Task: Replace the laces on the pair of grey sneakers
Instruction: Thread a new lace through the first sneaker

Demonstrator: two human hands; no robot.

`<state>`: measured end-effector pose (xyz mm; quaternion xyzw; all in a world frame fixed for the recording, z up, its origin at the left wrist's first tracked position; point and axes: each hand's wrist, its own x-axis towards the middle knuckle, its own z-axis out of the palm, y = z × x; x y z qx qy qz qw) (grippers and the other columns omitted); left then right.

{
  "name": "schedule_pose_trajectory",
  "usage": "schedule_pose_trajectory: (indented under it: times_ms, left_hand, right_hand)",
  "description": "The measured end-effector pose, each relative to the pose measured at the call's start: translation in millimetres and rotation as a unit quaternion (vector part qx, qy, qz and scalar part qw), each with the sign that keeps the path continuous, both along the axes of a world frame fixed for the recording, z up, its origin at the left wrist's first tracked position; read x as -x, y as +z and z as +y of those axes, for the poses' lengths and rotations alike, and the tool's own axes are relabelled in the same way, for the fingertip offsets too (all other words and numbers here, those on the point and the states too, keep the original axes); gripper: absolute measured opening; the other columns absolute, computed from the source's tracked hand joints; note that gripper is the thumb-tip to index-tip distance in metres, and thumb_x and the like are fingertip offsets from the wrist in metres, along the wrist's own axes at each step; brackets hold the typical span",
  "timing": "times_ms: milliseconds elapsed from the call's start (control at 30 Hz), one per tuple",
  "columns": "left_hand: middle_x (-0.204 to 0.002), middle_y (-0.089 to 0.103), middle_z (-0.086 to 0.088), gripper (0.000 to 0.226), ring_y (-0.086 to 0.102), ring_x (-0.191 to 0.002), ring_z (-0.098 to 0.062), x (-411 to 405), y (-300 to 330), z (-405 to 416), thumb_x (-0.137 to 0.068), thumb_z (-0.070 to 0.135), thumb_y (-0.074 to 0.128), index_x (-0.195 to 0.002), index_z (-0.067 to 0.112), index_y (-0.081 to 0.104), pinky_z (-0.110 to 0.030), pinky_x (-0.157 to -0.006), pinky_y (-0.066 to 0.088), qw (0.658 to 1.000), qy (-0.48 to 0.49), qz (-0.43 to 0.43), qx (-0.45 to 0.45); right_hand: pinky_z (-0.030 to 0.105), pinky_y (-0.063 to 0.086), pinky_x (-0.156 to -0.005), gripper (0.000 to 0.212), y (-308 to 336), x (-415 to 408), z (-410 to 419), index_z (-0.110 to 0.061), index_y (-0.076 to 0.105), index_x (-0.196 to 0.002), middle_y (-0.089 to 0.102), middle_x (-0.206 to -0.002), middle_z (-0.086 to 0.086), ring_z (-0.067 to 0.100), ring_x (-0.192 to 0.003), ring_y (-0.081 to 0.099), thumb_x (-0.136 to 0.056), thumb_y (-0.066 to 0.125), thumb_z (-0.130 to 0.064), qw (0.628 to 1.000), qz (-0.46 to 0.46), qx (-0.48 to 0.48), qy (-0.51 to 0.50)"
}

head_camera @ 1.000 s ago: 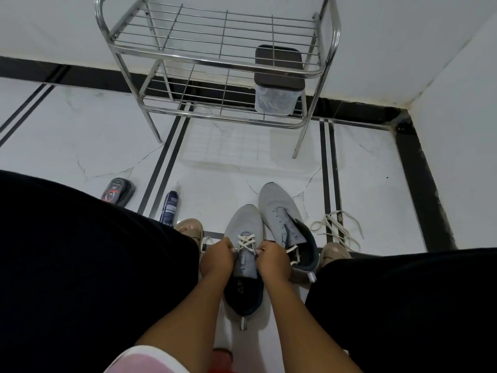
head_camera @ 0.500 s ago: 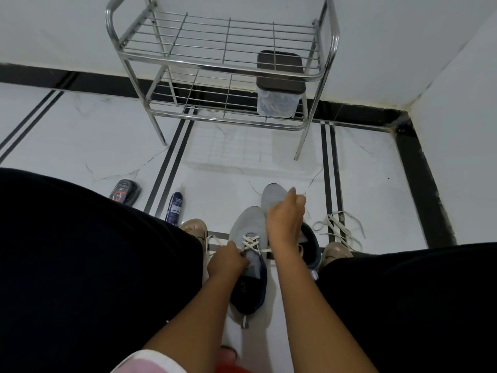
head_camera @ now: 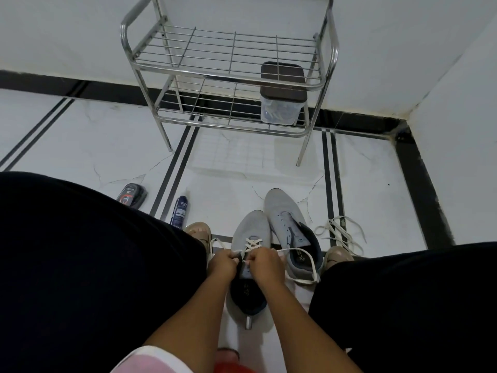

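Head camera looks steeply down, close above hands (head_camera: 243, 265).

Fingers (head_camera: 236, 261) hide lace ends; bottle (head_camera: 179, 211) label unreadable; container (head_camera: 281, 110) contents blurred.

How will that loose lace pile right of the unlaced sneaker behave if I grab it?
Probably floppy: the loose lace lies in slack loops on the floor. Likely very light, being thin cord. It may tangle or trail, since several loops overlap, so one strand could drag the rest.
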<state>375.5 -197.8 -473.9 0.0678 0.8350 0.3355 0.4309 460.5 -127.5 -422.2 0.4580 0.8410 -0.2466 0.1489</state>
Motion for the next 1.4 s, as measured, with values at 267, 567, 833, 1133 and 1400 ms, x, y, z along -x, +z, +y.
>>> schedule_pose_trajectory:
  times_ms: [267,567,833,1133,1400]
  left_hand:
    - [-0.121,0.066,-0.007,0.026,0.060,-0.111,-0.025,1,-5,0,-0.091,0.007,0.057,-0.113,0.013,0.071,-0.030,-0.100,0.045,0.999,-0.028,0.018,0.019]
    - [-0.112,0.069,-0.006,0.021,0.062,-0.105,-0.023,0,-7,-2,-0.090,0.015,0.058,-0.107,0.018,0.071,-0.030,-0.093,0.049,0.997,-0.056,0.041,0.041]
    - [-0.109,0.069,-0.010,0.023,0.063,-0.101,-0.028,1,-8,2,-0.095,0.014,0.049,-0.102,0.017,0.071,-0.035,-0.090,0.051,0.998,-0.023,0.041,0.041]
    - [-0.098,0.071,-0.009,0.014,0.064,-0.093,-0.024,2,-12,4,-0.090,0.021,0.063,-0.076,0.022,0.060,-0.030,-0.083,0.048,0.999,-0.016,0.038,0.022]
    - [-0.102,0.059,-0.012,0.017,0.059,-0.099,-0.031,1,-5,12,-0.092,0.022,0.050,-0.105,0.010,0.050,-0.031,-0.077,0.041,0.994,-0.025,0.061,0.082]
  right_hand:
    - [0.035,0.034,-0.093,0.021,-9,5,1,-0.027,0.073,-0.099,0.067,-0.105,-0.002,0.022,-0.107,0.055,-0.088,0.055,-0.023,0.999,-0.027,-0.045,-0.016]
    - [0.033,0.031,-0.086,0.017,-19,7,4,-0.029,0.074,-0.090,0.070,-0.097,-0.002,0.021,-0.102,0.059,-0.086,0.058,-0.023,0.999,0.010,-0.001,-0.041]
    - [0.032,0.037,-0.088,0.027,-24,4,1,-0.033,0.067,-0.111,0.069,-0.102,0.002,0.026,-0.106,0.054,-0.090,0.055,-0.021,0.998,0.060,-0.003,-0.024]
    - [0.031,0.034,-0.088,0.062,-30,-2,4,-0.035,0.030,-0.144,0.061,-0.110,0.004,0.028,-0.106,0.051,-0.089,0.053,-0.018,0.995,0.036,-0.021,0.086]
    - [0.040,0.042,-0.089,0.050,-17,-17,-10,-0.018,0.050,-0.130,0.059,-0.116,0.003,0.026,-0.107,0.055,-0.082,0.061,-0.018,0.985,0.077,-0.126,0.084]
